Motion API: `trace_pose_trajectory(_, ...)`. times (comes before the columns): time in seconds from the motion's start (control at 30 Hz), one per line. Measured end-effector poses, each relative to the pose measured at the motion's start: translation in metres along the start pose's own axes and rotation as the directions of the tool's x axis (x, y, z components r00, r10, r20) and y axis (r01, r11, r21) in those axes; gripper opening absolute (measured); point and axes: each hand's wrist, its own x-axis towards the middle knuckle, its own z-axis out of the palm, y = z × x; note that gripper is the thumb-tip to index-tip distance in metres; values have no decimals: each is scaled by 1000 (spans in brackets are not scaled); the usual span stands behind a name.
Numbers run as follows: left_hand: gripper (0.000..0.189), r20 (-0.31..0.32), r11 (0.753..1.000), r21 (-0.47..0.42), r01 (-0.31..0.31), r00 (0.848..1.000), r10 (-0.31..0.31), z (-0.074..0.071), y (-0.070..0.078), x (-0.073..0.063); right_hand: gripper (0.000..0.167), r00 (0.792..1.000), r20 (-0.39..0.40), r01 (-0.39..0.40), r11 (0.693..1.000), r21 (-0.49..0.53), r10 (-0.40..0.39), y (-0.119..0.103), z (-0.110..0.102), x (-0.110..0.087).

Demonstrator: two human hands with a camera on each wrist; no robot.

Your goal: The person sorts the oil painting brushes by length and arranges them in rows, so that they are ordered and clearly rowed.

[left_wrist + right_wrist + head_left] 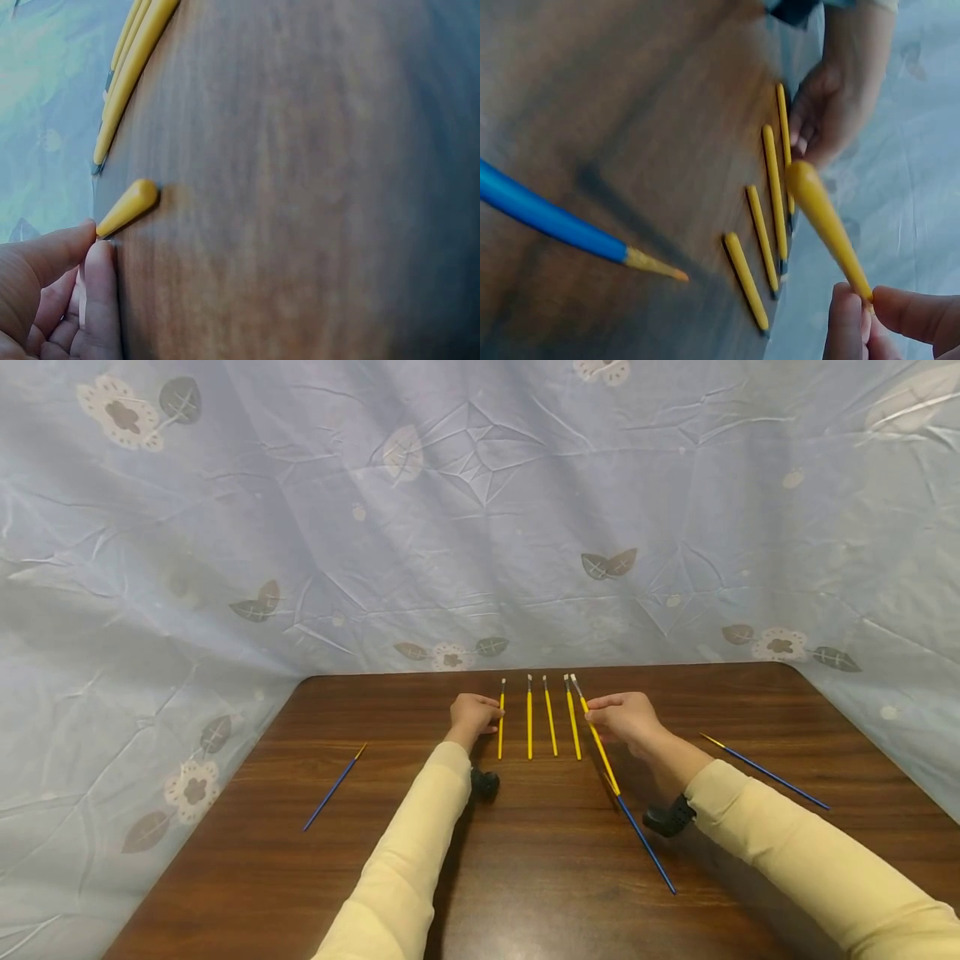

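Observation:
My left hand point(472, 714) pinches the leftmost yellow paintbrush point(500, 735) between thumb and fingers; in the left wrist view its rounded handle end point(139, 199) points toward the camera. On the right, my right hand point(626, 718) pinches another yellow paintbrush point(601, 747), held slanted above the table with its pale bristles away from me. Between the hands, three yellow paintbrushes point(530, 718) lie roughly side by side, bristles toward the far edge. The right-hand brush's handle end overlaps the tip of a blue paintbrush point(647, 845), which the right wrist view shows apart and lower left.
One blue paintbrush point(333, 788) lies at the left of the brown wooden table point(540, 877), and another blue paintbrush point(772, 775) lies at the right. A pale floral cloth point(480, 543) hangs behind the table's far edge. Dark wrist devices point(667, 818) sit on both forearms.

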Motion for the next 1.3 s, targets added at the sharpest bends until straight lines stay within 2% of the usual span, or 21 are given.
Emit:
trace_pose_trajectory(0.37, 14, 1, 1000, -1, 10, 1000, -10, 0, -1, 1, 35, 996, -79, -50, 998, 25, 52, -3, -5, 30)
trace_pose_trajectory(0.67, 13, -3, 1000, -10, 4, 1000, -4, 0, -1, 2, 37, 991, -80, -105, 994, 5, 105, -4, -14, 57)
trace_pose_trajectory(0.97, 15, 11, 1000, 3, -16, 1000, 16, 1, -1, 0, 36, 983, -119, -138, 990, 3, 137, 11, -15, 80)
trace_pose_trajectory(1.3, 17, 2, 999, 4, -32, 999, 32, -2, 1, -7, 39, 970, -183, -162, 987, 18, 162, 22, -18, 91)
